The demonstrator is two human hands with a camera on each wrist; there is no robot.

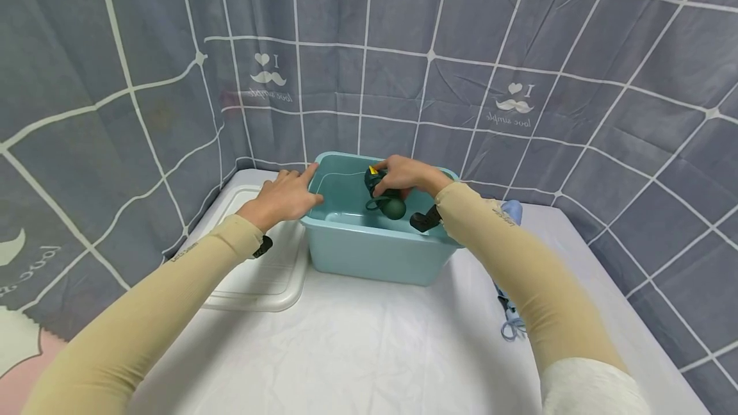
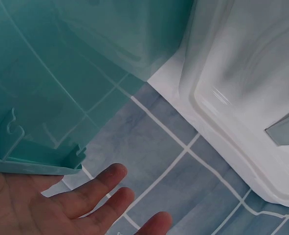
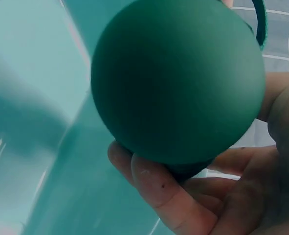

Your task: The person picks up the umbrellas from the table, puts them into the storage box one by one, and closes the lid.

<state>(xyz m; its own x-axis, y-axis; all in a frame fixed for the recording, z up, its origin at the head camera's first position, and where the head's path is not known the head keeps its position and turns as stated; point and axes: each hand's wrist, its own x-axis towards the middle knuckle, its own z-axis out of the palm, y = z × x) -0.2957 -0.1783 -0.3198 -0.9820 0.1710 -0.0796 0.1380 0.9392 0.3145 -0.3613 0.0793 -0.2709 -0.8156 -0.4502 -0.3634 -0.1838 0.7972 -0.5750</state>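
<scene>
Creased curtain [image 1: 398,82] backs a hand [image 1: 408,173] gripping something rounded [image 1: 394,209].

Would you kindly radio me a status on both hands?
Right hand grips green object at mouth of blue bin. Left hand touches rim. No obstruction seen.

The left arm [image 1: 173,303] and right arm [image 1: 519,268] stretch forward, converging toward the fingers. The left hand [image 1: 285,197] has its fingers [image 2: 117,199] spread and loosely straight, with the thumb [image 1: 312,200] set apart. The right hand [image 1: 403,173] curls its fingers [image 3: 156,181] in a grip, its wrist [image 1: 436,180] to their right and the arm slanting back from them.
</scene>
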